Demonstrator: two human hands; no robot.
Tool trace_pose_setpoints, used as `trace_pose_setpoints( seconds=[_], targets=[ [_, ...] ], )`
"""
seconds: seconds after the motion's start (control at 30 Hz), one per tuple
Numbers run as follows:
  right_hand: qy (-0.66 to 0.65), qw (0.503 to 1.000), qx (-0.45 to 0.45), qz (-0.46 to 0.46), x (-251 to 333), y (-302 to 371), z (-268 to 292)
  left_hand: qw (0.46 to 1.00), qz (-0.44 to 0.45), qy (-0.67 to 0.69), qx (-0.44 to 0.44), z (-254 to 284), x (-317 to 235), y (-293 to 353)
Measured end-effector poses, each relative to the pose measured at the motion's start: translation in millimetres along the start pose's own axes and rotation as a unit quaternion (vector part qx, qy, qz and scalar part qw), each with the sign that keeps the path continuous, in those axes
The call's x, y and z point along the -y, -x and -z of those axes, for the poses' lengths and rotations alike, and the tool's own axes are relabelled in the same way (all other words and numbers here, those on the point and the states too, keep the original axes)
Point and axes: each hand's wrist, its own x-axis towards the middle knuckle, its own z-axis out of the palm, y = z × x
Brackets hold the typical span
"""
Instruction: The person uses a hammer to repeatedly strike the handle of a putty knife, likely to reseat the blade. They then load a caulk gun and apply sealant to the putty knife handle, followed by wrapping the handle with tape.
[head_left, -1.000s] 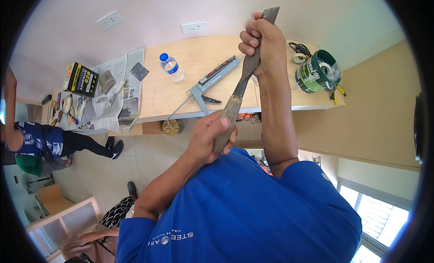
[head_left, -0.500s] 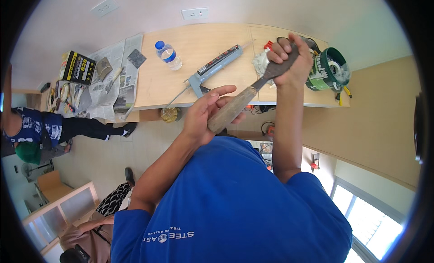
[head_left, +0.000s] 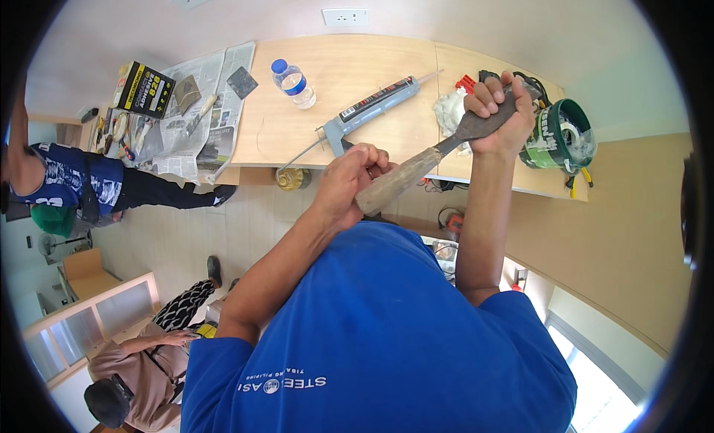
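A putty knife with a worn wooden handle and a dark metal blade lies slantwise in front of my chest. My right hand is wrapped round its blade, hiding much of the far end. The handle's butt rests against the palm of my left hand, whose fingers are curled and partly hidden behind the wood. Beyond my hands, a grey-blue caulking gun with a cartridge lies on the light wooden worktop. Crumpled white plastic and a red item are near my right hand.
A water bottle stands left of the caulking gun. Newspaper carries a dark square piece; a black-yellow can and hand tools are farther left. A green bucket stands at right. Two people are at left.
My left fingers, stretched out before, have curled in beside the handle. My right hand still grips the blade. The whole view has shifted slightly, with the worktop now farther right.
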Motion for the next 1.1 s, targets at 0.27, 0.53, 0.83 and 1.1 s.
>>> trace_pose_setpoints(
  seconds=[0.27,0.53,0.83,1.1],
  targets=[
    [-0.079,0.996,-0.012,-0.027,-20,-11,13,0.993,-0.045,-0.107,-0.033,28,-8,25],
    [-0.107,0.993,0.028,-0.045,-27,-6,36,0.981,-0.064,-0.143,-0.113,44,-4,51],
    [-0.115,0.988,0.095,0.043,-25,18,26,0.981,0.058,-0.176,0.064,32,-21,49],
    [-0.044,0.972,0.167,0.163,-14,78,-9,0.928,0.147,-0.31,0.142,31,-41,27]
  ],
)
